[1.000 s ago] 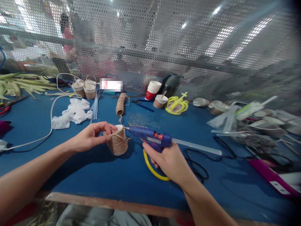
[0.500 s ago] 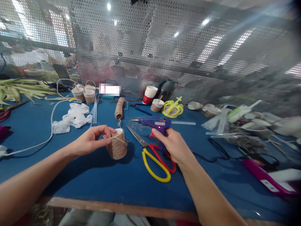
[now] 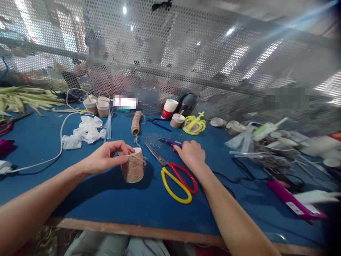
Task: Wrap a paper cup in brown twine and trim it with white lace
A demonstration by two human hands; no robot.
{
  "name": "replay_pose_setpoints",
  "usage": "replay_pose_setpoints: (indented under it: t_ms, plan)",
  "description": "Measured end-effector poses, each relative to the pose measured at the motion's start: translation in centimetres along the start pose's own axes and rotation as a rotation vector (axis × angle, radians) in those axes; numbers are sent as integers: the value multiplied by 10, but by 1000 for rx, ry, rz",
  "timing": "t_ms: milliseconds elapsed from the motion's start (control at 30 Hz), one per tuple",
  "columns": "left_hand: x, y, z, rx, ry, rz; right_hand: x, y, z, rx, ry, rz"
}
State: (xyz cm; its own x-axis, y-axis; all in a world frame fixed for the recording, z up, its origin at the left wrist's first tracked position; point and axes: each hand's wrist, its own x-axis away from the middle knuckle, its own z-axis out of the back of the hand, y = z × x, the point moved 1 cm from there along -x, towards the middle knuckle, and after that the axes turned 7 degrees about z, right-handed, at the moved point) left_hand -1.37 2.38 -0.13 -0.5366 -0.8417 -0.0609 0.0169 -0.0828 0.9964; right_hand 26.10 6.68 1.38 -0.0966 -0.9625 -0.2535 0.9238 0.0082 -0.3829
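Note:
My left hand (image 3: 108,156) pinches the rim of a small paper cup (image 3: 133,168) wrapped in brown twine, tilted just above the blue table. From the cup a strand runs up to a roll of twine (image 3: 136,123). My right hand (image 3: 194,156) is closed over a blue glue gun (image 3: 169,142), now low at the table with its nozzle pointing left. The hand hides most of its body and handle. Between my hands lie scissors (image 3: 174,179) with one red and one yellow handle loop, blades pointing up and left.
Farther back stand twine-wrapped cups (image 3: 103,106), a red-and-white cup stack (image 3: 169,108) and a yellow crown-shaped piece (image 3: 194,124). White crumpled pieces (image 3: 85,131) and clear glue sticks (image 3: 109,124) lie left. Plastic bags, cords and a purple object (image 3: 294,201) crowd the right. Perforated metal (image 3: 149,71) rises behind.
My right hand has lowered the glue gun from above the scissors to the table behind them, turning over it. My left hand still holds the cup in nearly the same place.

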Motion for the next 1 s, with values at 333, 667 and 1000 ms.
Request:
replay_pose_setpoints:
  t_ms: [333, 667, 1000]
  plan:
    - [0, 2, -1, -10, -9, 5, 70, -77, 3, -500, -225, 617]
    - [3, 4, -6, -29, -97, 30, 67, -64, 3, -669, -329, 450]
    - [6, 7, -9, 130, -170, 58, 69, -60, 2, -753, -396, 400]
